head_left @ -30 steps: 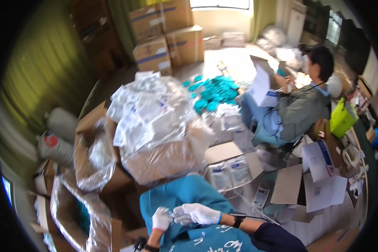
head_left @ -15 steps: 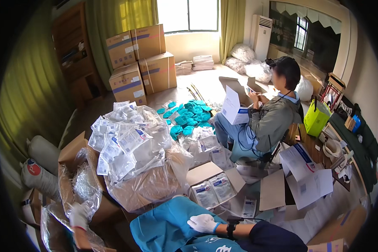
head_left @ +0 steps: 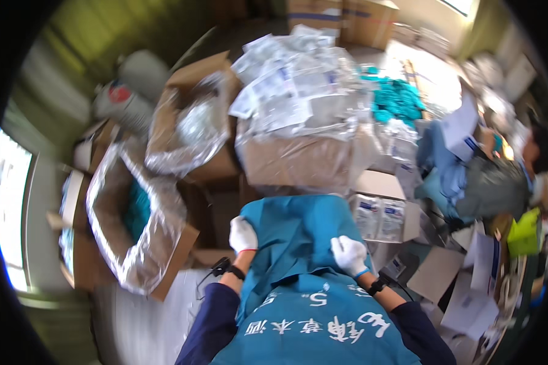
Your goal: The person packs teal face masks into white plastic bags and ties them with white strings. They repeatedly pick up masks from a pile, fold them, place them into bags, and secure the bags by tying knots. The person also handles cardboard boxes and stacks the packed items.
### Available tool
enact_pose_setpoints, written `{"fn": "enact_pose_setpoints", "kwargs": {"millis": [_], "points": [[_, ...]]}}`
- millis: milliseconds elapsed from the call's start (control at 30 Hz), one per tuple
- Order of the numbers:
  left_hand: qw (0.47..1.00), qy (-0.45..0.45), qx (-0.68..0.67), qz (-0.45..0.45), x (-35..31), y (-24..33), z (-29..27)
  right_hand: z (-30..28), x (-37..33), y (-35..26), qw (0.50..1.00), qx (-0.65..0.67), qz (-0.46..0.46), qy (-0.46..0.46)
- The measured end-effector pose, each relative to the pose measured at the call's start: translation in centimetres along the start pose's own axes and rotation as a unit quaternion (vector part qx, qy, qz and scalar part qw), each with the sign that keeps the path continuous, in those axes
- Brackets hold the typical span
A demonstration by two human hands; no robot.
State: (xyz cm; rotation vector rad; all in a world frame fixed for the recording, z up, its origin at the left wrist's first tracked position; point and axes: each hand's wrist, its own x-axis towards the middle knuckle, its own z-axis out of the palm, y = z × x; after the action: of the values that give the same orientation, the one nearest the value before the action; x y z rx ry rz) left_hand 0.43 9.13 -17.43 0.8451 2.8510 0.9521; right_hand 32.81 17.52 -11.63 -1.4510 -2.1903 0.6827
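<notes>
A teal apron (head_left: 298, 228) with white lettering covers my lap. My left hand (head_left: 243, 236), in a white glove, is closed at the apron's left edge. On the right side of the cloth my right hand (head_left: 349, 255), also gloved, is closed with its fingers curled against the fabric. Just past my right hand stands an open carton (head_left: 380, 184) with flat white packets (head_left: 379, 217) in it. In front of my knees, a plastic-lined box (head_left: 298, 159) bears a heap of clear and white packets (head_left: 292, 79).
To my left stands an open plastic-lined carton (head_left: 164, 258) with teal items inside. Another lined box (head_left: 164, 143) is behind it. Teal pieces (head_left: 399, 97) lie heaped on the far floor. A seated person (head_left: 490, 182) is at the right, near white cartons (head_left: 469, 313).
My view has swung left and down. My left hand has come from the lined carton to the apron's left edge. The right hand remains on the apron, its fingers more curled.
</notes>
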Motion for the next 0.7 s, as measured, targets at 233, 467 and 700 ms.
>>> {"fn": "enact_pose_setpoints", "kwargs": {"millis": [233, 467, 700], "points": [[0.996, -0.032, -0.084, -0.001, -1.6, -1.2, -3.0, 0.4, 0.7, -0.3, 0.998, 0.034, -0.039, -0.037], [0.993, -0.040, -0.104, -0.032, -1.1, -1.2, -2.5, 0.3, 0.5, -0.2, 0.996, 0.067, -0.056, -0.002], [0.974, -0.060, -0.071, 0.208, -5.1, 2.7, -4.9, -0.4, 0.6, -0.8, 0.994, 0.090, -0.050, -0.026]]}}
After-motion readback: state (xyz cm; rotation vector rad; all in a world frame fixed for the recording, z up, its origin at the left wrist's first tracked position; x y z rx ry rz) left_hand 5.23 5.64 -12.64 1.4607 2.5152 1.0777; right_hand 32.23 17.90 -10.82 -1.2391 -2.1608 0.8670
